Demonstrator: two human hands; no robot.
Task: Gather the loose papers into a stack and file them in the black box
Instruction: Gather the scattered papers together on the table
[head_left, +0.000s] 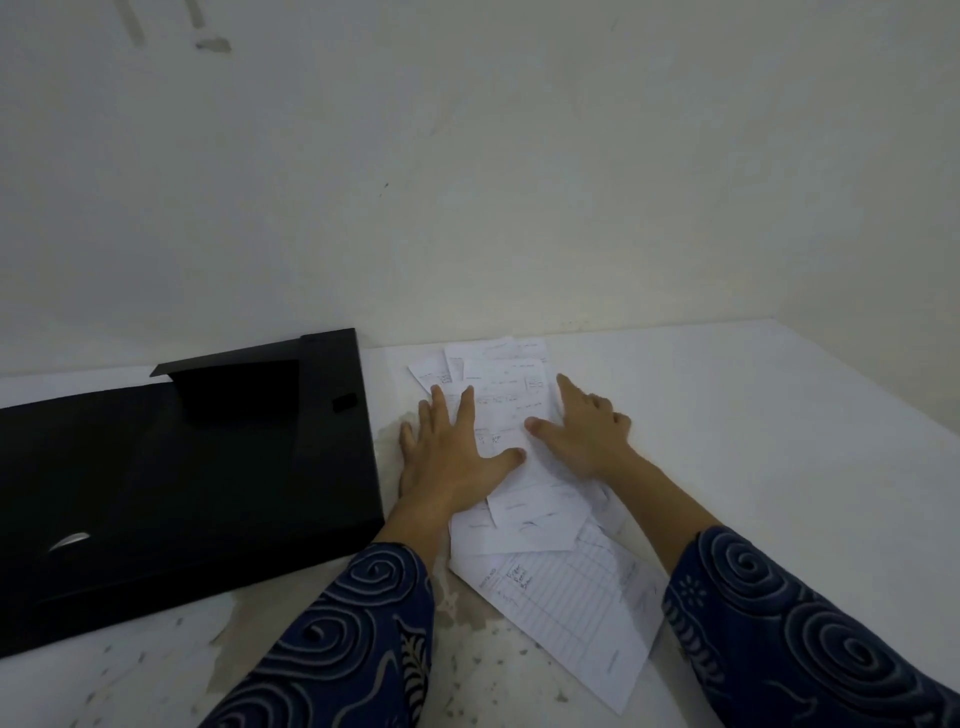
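Note:
Several loose white papers (511, 410) lie overlapping on the white table, fanned out from the wall toward me. A larger lined sheet (576, 603) sticks out at the near end. My left hand (447, 457) rests flat on the left side of the pile with fingers spread. My right hand (587, 431) presses flat on the right side, index finger pointing toward the wall. Neither hand grips a sheet. The black box (197, 478) lies open just left of the papers, its dark inside facing up.
The white table (779, 441) runs to a plain wall (467, 208) close behind the papers. Worn, speckled patches mark the table surface (457, 639) near me. My patterned blue sleeves cover both forearms at the bottom of the view.

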